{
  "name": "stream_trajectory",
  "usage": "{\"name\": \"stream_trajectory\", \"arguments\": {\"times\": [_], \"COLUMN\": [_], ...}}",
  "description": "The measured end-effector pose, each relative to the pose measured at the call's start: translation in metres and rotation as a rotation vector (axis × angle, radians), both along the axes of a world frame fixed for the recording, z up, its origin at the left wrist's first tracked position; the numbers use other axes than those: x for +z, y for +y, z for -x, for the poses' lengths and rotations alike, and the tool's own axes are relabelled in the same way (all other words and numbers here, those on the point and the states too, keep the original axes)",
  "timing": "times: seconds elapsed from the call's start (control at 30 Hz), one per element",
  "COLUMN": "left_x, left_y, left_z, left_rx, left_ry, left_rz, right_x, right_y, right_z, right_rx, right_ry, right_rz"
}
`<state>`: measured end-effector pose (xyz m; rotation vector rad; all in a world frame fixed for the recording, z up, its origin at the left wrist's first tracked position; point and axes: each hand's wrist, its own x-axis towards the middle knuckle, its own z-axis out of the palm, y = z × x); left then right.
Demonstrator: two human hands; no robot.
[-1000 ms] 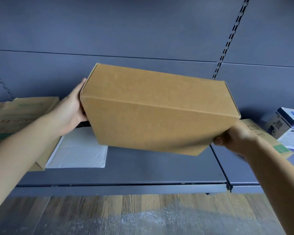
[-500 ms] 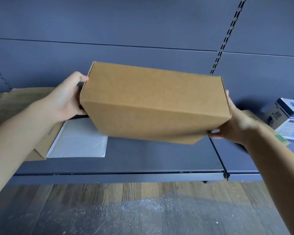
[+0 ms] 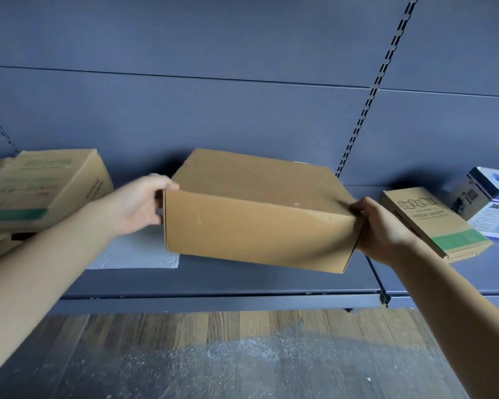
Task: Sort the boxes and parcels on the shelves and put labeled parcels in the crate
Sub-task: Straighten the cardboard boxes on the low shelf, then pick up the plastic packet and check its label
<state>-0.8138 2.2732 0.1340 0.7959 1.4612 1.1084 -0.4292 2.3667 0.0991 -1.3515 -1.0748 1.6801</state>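
At the left edge of the frame a printed carton (image 3: 41, 185) sat tilted on other cardboard on the grey shelf (image 3: 242, 283). Just right of it a flat white parcel (image 3: 144, 251) lay on the shelf, partly covered by the left forearm. The left hand (image 3: 139, 205) was at centre left, its fingers curled over the top left corner of the plain brown box (image 3: 254, 214) and gripping that end.

The box filled the centre of the frame between the two hands, closed, with its long front face toward the camera and its right end lower than its left. It was over the middle of the shelf, overlapping the white parcel's right edge; whether its underside touched the shelf could not be told.

The right hand (image 3: 383, 228) gripped the box's right end, thumb on the top edge, the other fingers hidden behind the cardboard. Just right of that hand lay a flat carton with a green band (image 3: 432, 223), and at the right edge a blue and white box (image 3: 490, 205). Wooden floor (image 3: 242, 355) ran across the bottom.
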Motion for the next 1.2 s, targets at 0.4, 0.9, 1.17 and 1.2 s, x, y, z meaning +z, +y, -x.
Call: {"name": "stream_trajectory", "arguments": {"times": [0.4,0.9,1.17,1.2], "left_x": [-0.048,-0.062,-0.101,-0.104], "left_y": [0.006,0.001,-0.038,-0.042], "left_z": [-0.039,0.0,0.064,0.068], "left_rx": [-0.053,-0.008,-0.394,-0.443], "left_ry": [0.406,0.829,1.23,1.28], "left_rz": [0.09,0.057,0.231,0.242], "right_x": [-0.02,-0.016,-0.013,-0.012], "right_y": [0.003,-0.023,-0.047,-0.05], "right_z": [0.018,0.122,0.192,0.201], "right_rx": [-0.036,0.277,0.351,0.356], "right_ry": [-0.966,-0.938,-0.744,-0.715], "right_rz": [-0.324,-0.769,-1.032,-1.052]}}
